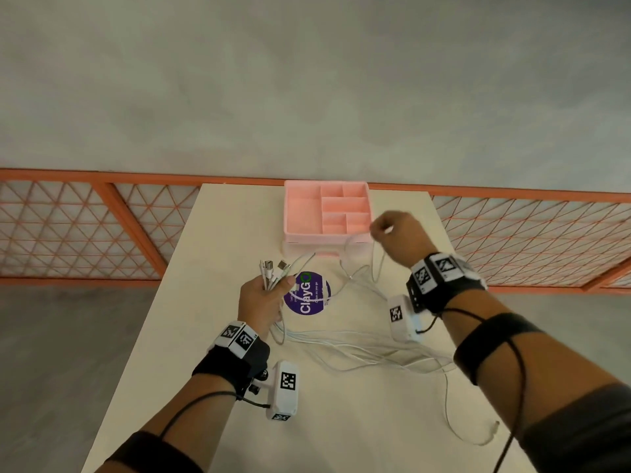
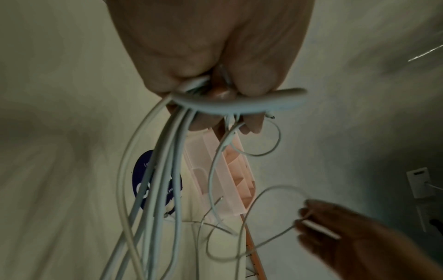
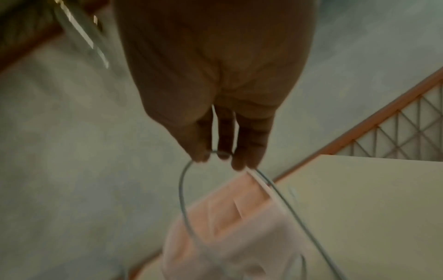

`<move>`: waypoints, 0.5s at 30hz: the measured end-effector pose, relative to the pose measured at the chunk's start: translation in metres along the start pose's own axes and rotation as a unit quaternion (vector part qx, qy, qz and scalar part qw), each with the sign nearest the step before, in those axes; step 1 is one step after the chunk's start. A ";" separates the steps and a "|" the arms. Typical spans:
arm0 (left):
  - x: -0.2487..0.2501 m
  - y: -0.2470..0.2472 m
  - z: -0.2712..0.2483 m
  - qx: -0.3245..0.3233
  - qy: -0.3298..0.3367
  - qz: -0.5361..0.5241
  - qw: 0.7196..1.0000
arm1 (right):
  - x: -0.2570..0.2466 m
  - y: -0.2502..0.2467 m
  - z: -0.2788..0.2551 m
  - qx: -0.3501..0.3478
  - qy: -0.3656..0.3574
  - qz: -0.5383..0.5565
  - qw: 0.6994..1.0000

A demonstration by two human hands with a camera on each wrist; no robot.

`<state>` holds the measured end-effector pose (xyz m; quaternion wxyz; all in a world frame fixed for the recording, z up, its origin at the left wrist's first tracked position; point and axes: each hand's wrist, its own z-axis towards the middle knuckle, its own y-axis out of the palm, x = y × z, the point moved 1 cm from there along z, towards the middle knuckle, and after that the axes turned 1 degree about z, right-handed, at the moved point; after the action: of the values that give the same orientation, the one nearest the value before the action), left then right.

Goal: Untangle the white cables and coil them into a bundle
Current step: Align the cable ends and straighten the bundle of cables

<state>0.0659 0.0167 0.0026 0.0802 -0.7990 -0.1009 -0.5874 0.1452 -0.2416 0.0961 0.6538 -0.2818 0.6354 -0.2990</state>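
Observation:
Several white cables [image 1: 358, 349] trail across the cream table [image 1: 191, 336]. My left hand [image 1: 264, 298] grips a bunch of them near their plug ends [image 1: 273, 268], which stick up above the fist; in the left wrist view the cables [image 2: 163, 151] hang down from the curled fingers [image 2: 215, 81]. My right hand [image 1: 396, 233] is raised near the pink tray and pinches a loop of one thin cable [image 3: 184, 189] between its fingertips [image 3: 239, 163]. That loop [image 1: 375, 264] drops to the table. One cable end [image 1: 493, 433] lies loose near the right edge.
A pink divided tray [image 1: 290, 213] stands at the table's far end, just left of my right hand. A round purple sticker [image 1: 307, 295] lies under the cables. An orange mesh railing [image 1: 102, 227] runs behind the table. Grey floor lies on both sides.

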 end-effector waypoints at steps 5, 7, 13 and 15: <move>0.008 0.005 -0.006 -0.019 0.000 -0.014 1.000 | 0.014 0.043 -0.029 -0.145 0.055 -0.071 0.985; 0.009 0.007 -0.008 -0.014 0.009 -0.011 1.000 | 0.007 0.050 -0.036 -0.120 0.029 -0.049 0.991; 0.015 0.019 -0.020 -0.037 0.027 -0.026 0.999 | -0.031 0.062 -0.045 -0.143 0.080 0.120 0.979; 0.015 0.021 -0.022 -0.046 0.023 -0.030 0.998 | -0.035 0.069 -0.043 -0.140 0.096 0.173 0.970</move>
<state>0.0552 -0.0082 0.0230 0.0283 -0.7848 -0.0955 -0.6116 0.1045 -0.1693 0.0661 0.5858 -0.2266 0.7696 -0.1149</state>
